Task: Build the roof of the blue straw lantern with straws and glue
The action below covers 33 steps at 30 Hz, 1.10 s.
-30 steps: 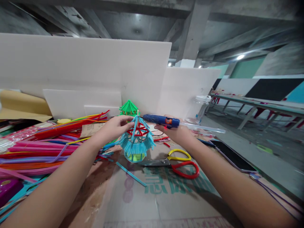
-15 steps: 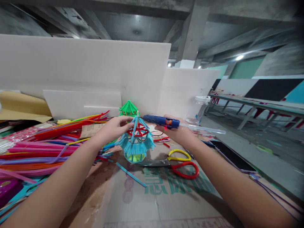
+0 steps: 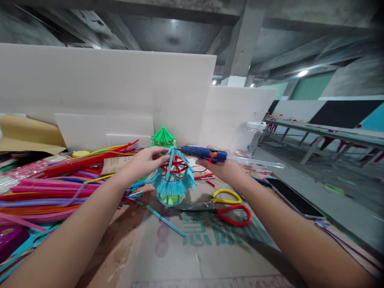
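A small blue pavilion model (image 3: 172, 184), built of pipe cleaners with a red frame under its peak, stands upright on the cardboard. My left hand (image 3: 147, 162) pinches its roof near the peak, from the left. In my right hand (image 3: 223, 170) is a blue hot glue gun (image 3: 204, 153), a clear glue stick poking out of its back. The gun's nozzle is right beside the roof's peak; whether they touch I cannot tell. Behind stands a green pipe-cleaner roof (image 3: 163, 137). Scissors (image 3: 228, 206) with one yellow and one red handle lie in front, near a loose blue strip (image 3: 165, 221).
Bundles of colourful pipe cleaners (image 3: 45, 196) cover the left side. White foam boards (image 3: 120, 84) stand along the back. A clear jar (image 3: 250, 138) with a white lid stands back right, and a phone (image 3: 295, 197) lies beyond my right forearm. Cardboard (image 3: 168, 260) covers the front.
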### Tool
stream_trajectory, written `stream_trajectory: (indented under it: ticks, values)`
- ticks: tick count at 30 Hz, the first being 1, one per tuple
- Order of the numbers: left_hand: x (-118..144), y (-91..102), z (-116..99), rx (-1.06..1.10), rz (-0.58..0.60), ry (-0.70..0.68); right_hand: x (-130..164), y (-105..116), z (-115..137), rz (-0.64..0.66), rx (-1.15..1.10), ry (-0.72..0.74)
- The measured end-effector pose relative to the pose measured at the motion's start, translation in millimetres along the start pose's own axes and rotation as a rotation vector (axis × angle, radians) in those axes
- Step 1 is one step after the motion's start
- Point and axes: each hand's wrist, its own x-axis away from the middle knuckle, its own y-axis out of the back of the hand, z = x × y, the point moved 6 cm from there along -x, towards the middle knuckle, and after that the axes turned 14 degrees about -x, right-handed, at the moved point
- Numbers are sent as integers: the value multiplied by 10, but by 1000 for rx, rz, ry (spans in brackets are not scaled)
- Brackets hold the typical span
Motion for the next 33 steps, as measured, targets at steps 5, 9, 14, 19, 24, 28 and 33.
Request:
stream_trajectory:
  ticks: [5,9,14,19,24,28,33]
  values:
    - [-7,-8,16,15,5,-7,-1,-2,23,7,-12,20]
    - [-16,-12,31,6,-8,-6,-2,-9,21,13,18,9]
    - [-22,-29,42,23,-9,-5,-13,-16,-31,2,28,10]
    - [-17,-26,28,13,-5,-12,-18,-6,-36,-9,22,12]
    - [-20,-18,26,17,-18,-20,-11,6,-14,-2,60,-3]
    - [-21,-19,22,17,-16,-32,-6,13,1,-8,0,5]
    - [-17,-17,32,15,-13,-18,0,11,20,3,-38,15]
